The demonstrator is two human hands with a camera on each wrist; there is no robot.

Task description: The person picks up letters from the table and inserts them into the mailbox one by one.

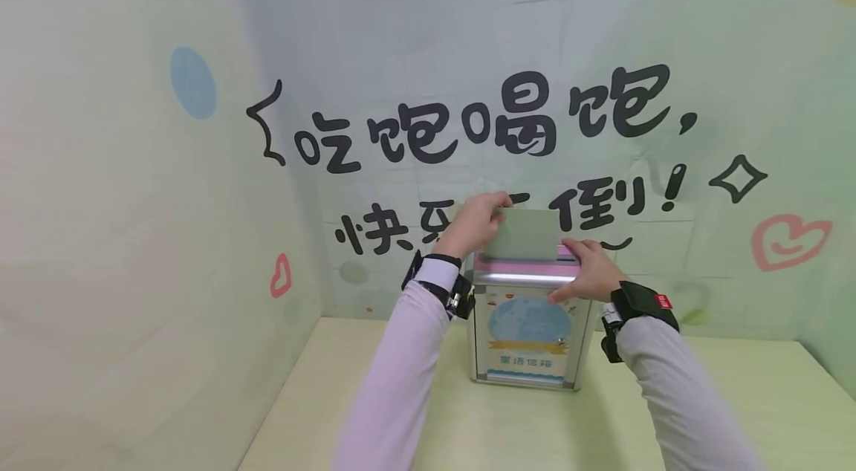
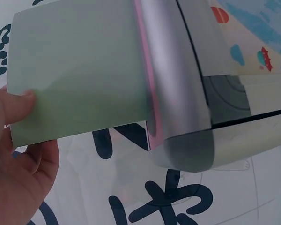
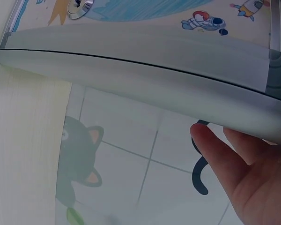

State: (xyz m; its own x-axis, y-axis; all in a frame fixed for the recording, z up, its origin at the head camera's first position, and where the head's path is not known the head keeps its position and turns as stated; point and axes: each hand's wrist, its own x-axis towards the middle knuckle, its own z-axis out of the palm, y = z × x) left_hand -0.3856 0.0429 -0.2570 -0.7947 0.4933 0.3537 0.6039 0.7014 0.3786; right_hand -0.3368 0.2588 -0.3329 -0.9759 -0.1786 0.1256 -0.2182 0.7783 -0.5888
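A pale green card (image 1: 524, 235) stands upright over the pink top of a silver-framed letter box (image 1: 528, 374). My left hand (image 1: 473, 222) pinches the card near its upper left corner, thumb on the near face and fingers behind, as the left wrist view shows. The card's lower edge meets the box top along a dark slot; I cannot tell how far it goes in. My right hand (image 1: 591, 274) grips the box's upper right corner, thumb on the front and fingers at the top and side. In the right wrist view, some fingers (image 3: 215, 150) stick out past the box's side.
The box stands on a light wooden table (image 1: 374, 382), close to the back wall. That wall (image 1: 414, 25) carries large black lettering and coloured shapes. A lock (image 3: 79, 8) sits on the box's front. Another wall (image 1: 120, 233) rises along the table's left side.
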